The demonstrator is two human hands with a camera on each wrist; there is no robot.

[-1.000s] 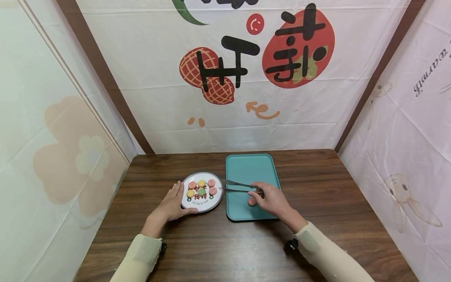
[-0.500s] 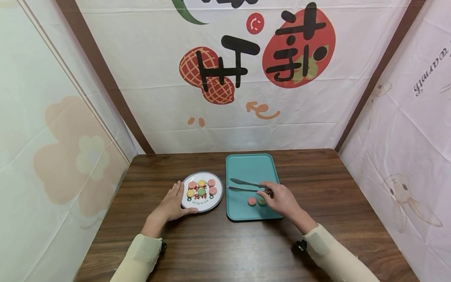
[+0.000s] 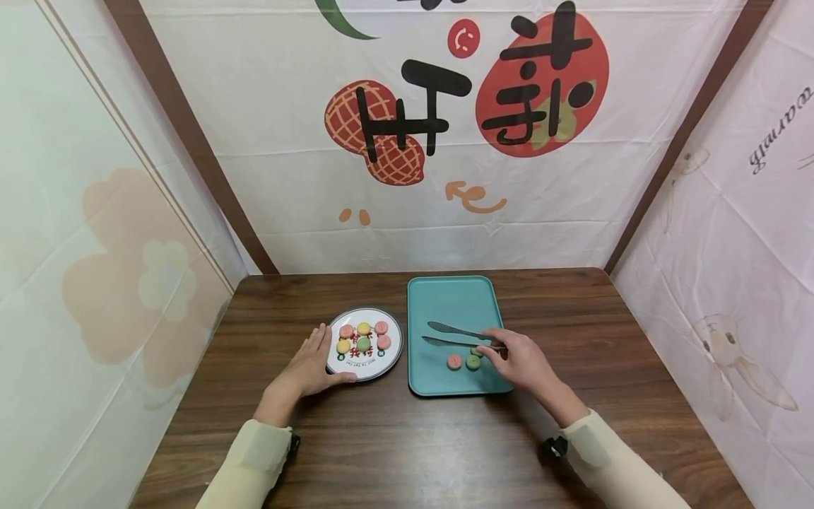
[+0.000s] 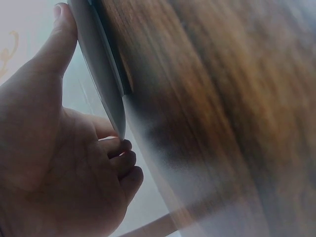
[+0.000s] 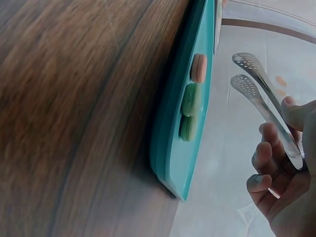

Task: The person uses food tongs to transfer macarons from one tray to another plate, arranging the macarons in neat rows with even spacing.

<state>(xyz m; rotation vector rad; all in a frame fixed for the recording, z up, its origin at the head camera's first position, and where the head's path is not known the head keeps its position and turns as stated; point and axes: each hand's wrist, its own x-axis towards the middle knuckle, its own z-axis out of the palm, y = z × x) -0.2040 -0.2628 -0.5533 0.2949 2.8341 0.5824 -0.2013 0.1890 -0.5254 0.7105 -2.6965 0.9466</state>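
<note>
Altogether, nine macarons [image 3: 363, 344], one plate [image 3: 393, 355].

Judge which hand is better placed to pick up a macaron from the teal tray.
Probably the right hand: it holds the tongs over the teal tray, near three macarons. The left hand holds no tool and rests against the plate, farther away.

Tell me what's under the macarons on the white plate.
The white plate itself lies under the six macarons, with red printed characters showing between them. Any print directly beneath each macaron is covered.
</note>
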